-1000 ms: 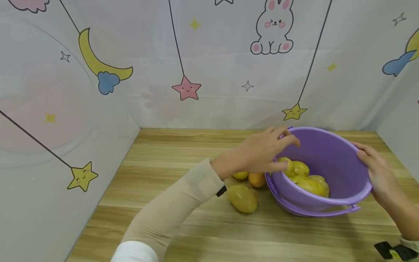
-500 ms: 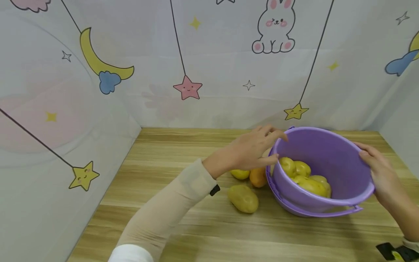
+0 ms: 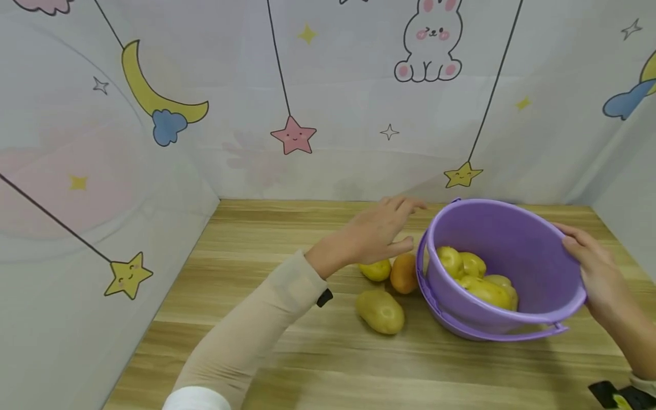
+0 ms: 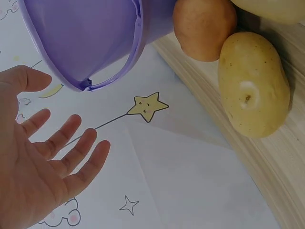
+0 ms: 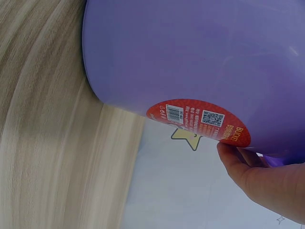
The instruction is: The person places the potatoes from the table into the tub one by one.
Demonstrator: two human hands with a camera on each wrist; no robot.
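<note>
My right hand [image 3: 597,267] grips the right rim of a purple bucket [image 3: 543,273], thumb at the rim and fingers against the outer wall. The bucket leans on the table, its mouth tilted towards me, with several yellow potato-like things [image 3: 484,290] inside. My left hand [image 3: 376,228] hovers left of the bucket, fingers spread and relaxed, holding nothing; the left wrist view shows its bare palm [image 4: 33,176]. Below and in front of it lie a yellow lemon-like fruit [image 4: 255,86], a round orange-brown fruit [image 4: 205,28] beside the bucket, and a potato [image 3: 380,311] nearest me.
The wood-grain table [image 3: 328,370] is bounded by white cloth walls [image 3: 348,171] printed with stars, a moon and a rabbit. The bucket's handle [image 3: 533,335] hangs down at its front. A red label [image 5: 205,121] is stuck on the bucket's outer wall.
My left hand has withdrawn leftwards from over the bucket's rim, away from the things inside. The right hand and the bucket stay about where they were.
</note>
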